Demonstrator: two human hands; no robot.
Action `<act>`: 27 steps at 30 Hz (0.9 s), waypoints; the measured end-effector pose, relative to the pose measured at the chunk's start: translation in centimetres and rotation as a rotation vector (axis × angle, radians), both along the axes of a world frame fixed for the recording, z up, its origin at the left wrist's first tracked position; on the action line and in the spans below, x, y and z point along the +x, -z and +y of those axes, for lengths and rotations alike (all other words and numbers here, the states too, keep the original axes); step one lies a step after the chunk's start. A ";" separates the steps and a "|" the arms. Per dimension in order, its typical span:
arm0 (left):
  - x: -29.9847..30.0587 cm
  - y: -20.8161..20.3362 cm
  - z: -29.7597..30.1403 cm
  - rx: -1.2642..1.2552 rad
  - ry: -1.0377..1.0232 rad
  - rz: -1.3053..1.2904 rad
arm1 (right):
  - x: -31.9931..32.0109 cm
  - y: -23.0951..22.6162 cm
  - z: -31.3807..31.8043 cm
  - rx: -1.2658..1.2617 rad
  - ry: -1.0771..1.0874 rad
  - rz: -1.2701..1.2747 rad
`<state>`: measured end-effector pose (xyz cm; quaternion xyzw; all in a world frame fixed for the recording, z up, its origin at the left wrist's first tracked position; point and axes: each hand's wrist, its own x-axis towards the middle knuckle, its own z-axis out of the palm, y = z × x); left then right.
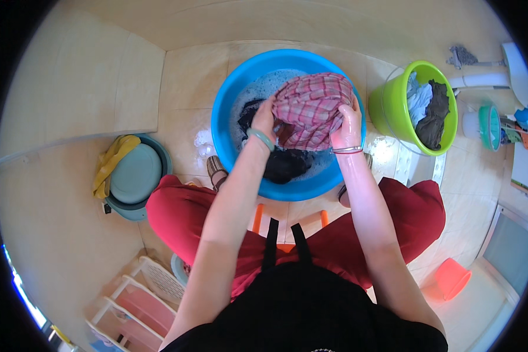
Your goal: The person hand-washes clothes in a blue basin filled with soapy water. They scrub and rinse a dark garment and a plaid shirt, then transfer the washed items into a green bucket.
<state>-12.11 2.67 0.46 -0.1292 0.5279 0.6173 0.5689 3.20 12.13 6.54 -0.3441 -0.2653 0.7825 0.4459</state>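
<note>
Holding is being done with both hands: a pink checked cloth [314, 108] is being gripped at its left side by the left hand [264, 121] and at its right by the right hand [347, 127], both clamped on the fabric. The left fingertips are being hidden by the cloth. The weight is apparently being shared between two sides so that the fabric is being spread. The cloth is being held over the blue basin [302, 191], probably so that drips are being caught. Whether the soapy water [268, 87] is being touched by the lower edge cannot be told. Dark clothes [288, 166] are being soaked beneath. Beside the basin, to the right, other clothes [419, 104] are being contained in a green bucket [387, 111], presumably so that they are being separated from the suds.
</note>
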 end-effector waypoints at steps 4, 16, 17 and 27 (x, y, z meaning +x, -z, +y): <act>5.1 -2.2 -4.0 -0.258 -0.264 0.155 | 0.4 1.6 -1.1 -0.016 0.077 -0.015; 6.8 -5.4 -3.5 0.648 -0.199 -0.533 | 3.8 -1.7 -10.4 0.141 -0.161 -0.195; 6.8 -5.2 -3.6 0.628 -0.215 -0.460 | 4.5 -1.4 -10.9 0.216 -0.235 -0.294; 7.7 -3.4 -6.3 0.494 -0.224 -0.430 | 6.4 -0.9 -5.4 -0.456 -0.165 -0.317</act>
